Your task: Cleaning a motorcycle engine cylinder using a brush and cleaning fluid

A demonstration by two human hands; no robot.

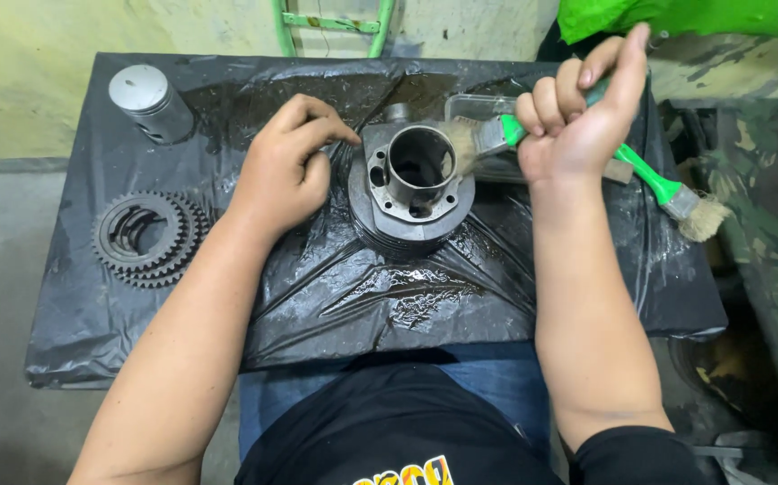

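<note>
A grey metal engine cylinder with a round open bore stands upright in the middle of a table wrapped in black plastic sheet. My left hand rests against the cylinder's left flange, fingers curled on its edge. My right hand grips a green-handled paintbrush, whose pale bristles press on the cylinder's right rim.
A silver piston stands at the back left of the table. Dark toothed gears lie at the left. A second green-handled brush lies at the right edge, by a clear container. Camouflage cloth and green fabric sit to the right.
</note>
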